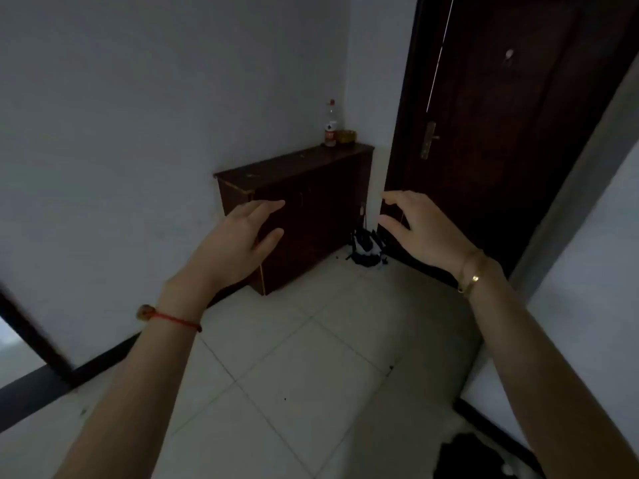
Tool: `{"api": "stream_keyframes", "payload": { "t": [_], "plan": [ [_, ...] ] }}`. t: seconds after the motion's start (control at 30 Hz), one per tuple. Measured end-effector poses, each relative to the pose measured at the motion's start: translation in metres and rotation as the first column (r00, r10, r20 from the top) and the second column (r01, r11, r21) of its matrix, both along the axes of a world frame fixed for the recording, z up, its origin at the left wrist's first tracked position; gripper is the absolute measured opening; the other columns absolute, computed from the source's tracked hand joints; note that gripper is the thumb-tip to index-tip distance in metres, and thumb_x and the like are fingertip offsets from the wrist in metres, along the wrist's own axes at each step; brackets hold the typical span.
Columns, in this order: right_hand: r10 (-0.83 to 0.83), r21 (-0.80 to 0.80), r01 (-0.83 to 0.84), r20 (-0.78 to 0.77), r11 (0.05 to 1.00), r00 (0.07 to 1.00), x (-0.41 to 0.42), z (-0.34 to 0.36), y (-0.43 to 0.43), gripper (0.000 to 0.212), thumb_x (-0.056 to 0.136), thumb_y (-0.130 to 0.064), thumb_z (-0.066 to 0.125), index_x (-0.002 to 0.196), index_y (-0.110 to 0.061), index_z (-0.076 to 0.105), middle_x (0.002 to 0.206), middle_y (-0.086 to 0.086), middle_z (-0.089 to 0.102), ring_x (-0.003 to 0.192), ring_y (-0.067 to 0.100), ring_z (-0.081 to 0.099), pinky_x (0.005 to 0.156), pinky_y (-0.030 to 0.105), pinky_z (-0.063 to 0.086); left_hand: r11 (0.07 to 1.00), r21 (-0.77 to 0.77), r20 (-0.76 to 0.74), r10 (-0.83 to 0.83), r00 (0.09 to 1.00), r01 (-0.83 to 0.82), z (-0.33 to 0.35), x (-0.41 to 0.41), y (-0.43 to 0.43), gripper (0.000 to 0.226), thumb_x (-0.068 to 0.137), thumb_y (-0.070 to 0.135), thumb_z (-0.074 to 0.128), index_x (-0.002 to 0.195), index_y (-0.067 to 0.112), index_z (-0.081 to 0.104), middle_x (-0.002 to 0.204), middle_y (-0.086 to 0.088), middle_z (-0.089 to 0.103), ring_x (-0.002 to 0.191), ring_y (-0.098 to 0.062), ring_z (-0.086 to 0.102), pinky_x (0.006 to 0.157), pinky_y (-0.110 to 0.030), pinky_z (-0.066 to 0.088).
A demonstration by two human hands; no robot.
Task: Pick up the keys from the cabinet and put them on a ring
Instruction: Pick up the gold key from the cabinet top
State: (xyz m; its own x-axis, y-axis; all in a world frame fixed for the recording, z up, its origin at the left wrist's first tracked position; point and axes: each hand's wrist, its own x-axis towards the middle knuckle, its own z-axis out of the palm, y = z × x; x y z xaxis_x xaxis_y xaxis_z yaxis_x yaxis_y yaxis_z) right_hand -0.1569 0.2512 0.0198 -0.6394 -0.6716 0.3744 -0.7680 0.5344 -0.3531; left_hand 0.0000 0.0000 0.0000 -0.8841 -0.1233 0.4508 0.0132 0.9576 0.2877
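A low dark wooden cabinet stands against the white wall ahead, some way off. Small pale specks lie on its top, too dim and small to tell as keys. My left hand is raised in front of the cabinet's near end, fingers apart and empty. My right hand is raised to the right of the cabinet, fingers curved and apart, holding nothing. Both hands are in the air, well short of the cabinet. No ring is visible.
A clear bottle with a red cap and a yellowish container stand on the cabinet's far end. A dark door is at the right. A black-and-white object lies on the tiled floor by the cabinet. A dark item lies bottom right.
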Motion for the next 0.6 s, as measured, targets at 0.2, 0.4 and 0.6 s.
{"api": "stream_keyframes", "payload": {
  "t": [0.2, 0.4, 0.6],
  "plan": [
    [-0.014, 0.024, 0.013, 0.071, 1.000, 0.997, -0.028, -0.029, -0.028, 0.053, 0.096, -0.037, 0.043, 0.143, -0.016, 0.033, 0.143, 0.005, 0.045, 0.135, 0.018, 0.035, 0.113, 0.034, 0.029, 0.999, 0.042, 0.051, 0.001, 0.999, -0.003, -0.024, -0.032, -0.023, 0.052, 0.096, 0.037, 0.043, 0.145, 0.020, 0.037, 0.145, -0.007, 0.048, 0.132, -0.023, 0.044, 0.110, -0.035, 0.037],
    [-0.018, 0.027, 0.015, 0.116, 1.000, 0.993, -0.073, -0.063, -0.053, 0.051, 0.096, -0.037, 0.043, 0.142, -0.015, 0.035, 0.143, 0.005, 0.045, 0.134, 0.019, 0.035, 0.115, 0.038, 0.030, 0.999, 0.048, 0.090, -0.001, 0.996, -0.004, -0.049, -0.078, -0.044, 0.051, 0.097, 0.034, 0.045, 0.145, 0.019, 0.037, 0.143, -0.008, 0.049, 0.130, -0.024, 0.045, 0.109, -0.038, 0.039],
    [-0.017, 0.040, 0.010, 0.168, 0.999, 0.986, -0.142, -0.076, -0.086, 0.051, 0.096, -0.036, 0.044, 0.141, -0.015, 0.036, 0.141, 0.005, 0.047, 0.132, 0.020, 0.037, 0.113, 0.037, 0.031, 0.999, 0.048, 0.123, 0.015, 0.992, -0.021, -0.060, -0.147, -0.072, 0.052, 0.096, 0.032, 0.048, 0.145, 0.018, 0.037, 0.145, -0.008, 0.047, 0.134, -0.024, 0.042, 0.107, -0.027, 0.032]
  ]
}}
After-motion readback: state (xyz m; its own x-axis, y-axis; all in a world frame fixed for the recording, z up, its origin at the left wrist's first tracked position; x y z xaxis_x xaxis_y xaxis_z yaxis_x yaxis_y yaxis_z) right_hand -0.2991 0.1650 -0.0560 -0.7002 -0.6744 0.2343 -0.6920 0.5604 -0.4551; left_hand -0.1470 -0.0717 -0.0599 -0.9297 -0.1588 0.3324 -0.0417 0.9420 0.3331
